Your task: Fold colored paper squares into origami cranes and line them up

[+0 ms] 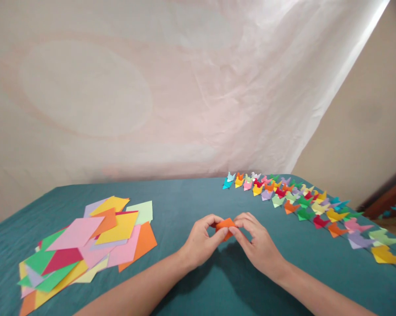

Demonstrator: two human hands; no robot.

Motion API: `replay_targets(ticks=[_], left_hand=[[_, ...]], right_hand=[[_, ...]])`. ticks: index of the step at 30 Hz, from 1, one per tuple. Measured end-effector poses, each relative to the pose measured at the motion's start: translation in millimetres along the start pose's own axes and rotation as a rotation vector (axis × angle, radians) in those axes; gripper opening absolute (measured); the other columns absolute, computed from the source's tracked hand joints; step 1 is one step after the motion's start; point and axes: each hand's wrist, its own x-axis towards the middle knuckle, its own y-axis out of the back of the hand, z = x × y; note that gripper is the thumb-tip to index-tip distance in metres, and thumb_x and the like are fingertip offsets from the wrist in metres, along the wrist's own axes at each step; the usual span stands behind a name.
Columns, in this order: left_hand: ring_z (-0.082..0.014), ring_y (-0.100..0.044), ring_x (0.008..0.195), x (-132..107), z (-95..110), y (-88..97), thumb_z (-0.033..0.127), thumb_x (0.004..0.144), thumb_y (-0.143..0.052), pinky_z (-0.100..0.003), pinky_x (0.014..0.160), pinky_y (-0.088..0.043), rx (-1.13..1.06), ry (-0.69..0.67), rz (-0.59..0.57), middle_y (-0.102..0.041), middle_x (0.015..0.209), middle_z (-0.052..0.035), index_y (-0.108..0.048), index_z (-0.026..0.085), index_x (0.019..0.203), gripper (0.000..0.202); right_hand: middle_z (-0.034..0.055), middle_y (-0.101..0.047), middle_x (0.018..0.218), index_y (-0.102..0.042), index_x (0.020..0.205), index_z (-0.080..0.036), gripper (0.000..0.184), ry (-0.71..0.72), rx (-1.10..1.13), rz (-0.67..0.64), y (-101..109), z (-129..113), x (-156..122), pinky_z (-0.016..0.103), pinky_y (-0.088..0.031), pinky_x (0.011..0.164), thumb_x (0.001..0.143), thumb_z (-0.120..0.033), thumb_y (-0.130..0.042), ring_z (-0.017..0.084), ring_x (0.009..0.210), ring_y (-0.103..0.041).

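A small orange piece of folded paper (226, 225) is held between both my hands, just above the teal tablecloth (191, 193). My left hand (202, 241) pinches its left side with thumb and fingers closed. Its right side is pinched by my right hand (255, 241), fingers curled over the top edge. Much of the paper is hidden by my fingertips.
A loose pile of coloured paper squares (86, 243) lies at the left. Several folded paper figures (303, 202) in many colours are lined up in rows at the right, running toward the table's right edge. A pale cloth backdrop (151, 87) hangs behind the table.
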Motion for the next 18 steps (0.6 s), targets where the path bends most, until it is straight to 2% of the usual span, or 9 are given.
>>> replay_targets(ticks=[6,18], left_hand=[[-0.0117,-0.048,0.07,-2.8,-1.4,-4.1,0.029,0.082,-0.056,-0.023,0.069,-0.039,-0.064,0.03,0.012,-0.058,0.074,-0.0003,-0.06,0.013,0.081,0.017],[-0.0138,-0.053,0.071,0.1,-4.4,-2.8,0.033,0.08,-0.06,-0.024,0.07,-0.04,-0.179,0.048,0.018,-0.061,0.072,-0.003,-0.061,0.012,0.072,0.022]], right_hand=[[0.0041,-0.057,0.08,-0.057,0.079,-0.019,0.014,0.035,0.026,0.045,-0.9,-0.6,-2.7,0.033,-0.04,0.074,0.089,-0.023,-0.048,0.018,0.081,-0.051],[0.0044,-0.057,0.079,-0.059,0.081,-0.02,0.012,0.09,0.023,0.099,-3.3,2.4,-3.2,0.033,-0.041,0.071,0.089,-0.021,-0.049,0.018,0.079,-0.052]])
